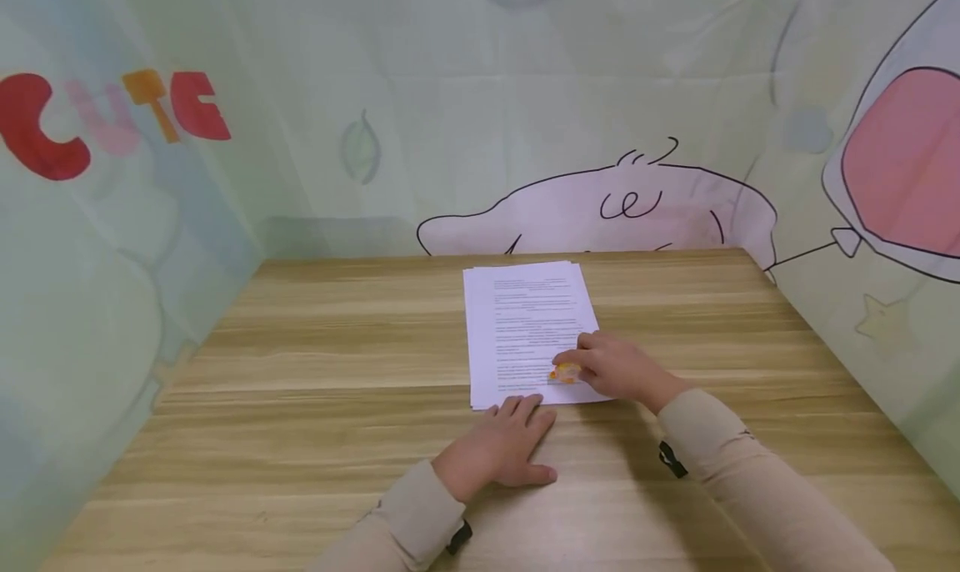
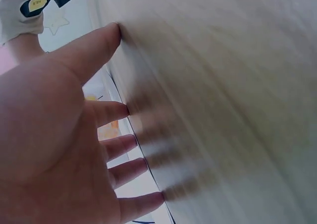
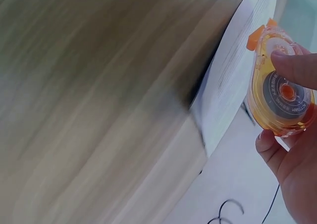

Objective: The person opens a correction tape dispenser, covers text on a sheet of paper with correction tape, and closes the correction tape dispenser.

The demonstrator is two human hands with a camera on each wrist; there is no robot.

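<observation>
A stack of white printed sheets [image 1: 528, 322] lies on the wooden table, its edges slightly uneven. My right hand [image 1: 618, 367] grips an orange, see-through correction tape dispenser [image 3: 267, 102] between thumb and fingers. In the head view the dispenser is over the lower right part of the top sheet, partly covered by the fingers. The right wrist view has its orange tip towards the paper; whether the tip touches cannot be told. My left hand [image 1: 504, 445] rests with spread, straight fingers at the near edge of the stack, fingertips [image 2: 141, 165] on that edge and thumb on the table.
The wooden table [image 1: 337, 330] spreads out around the stack. A pale printed cloth [image 1: 315, 122] with cartoon drawings and coloured letters stands behind it and along both sides. Black straps [image 1: 672, 459] hang under the beige sleeves.
</observation>
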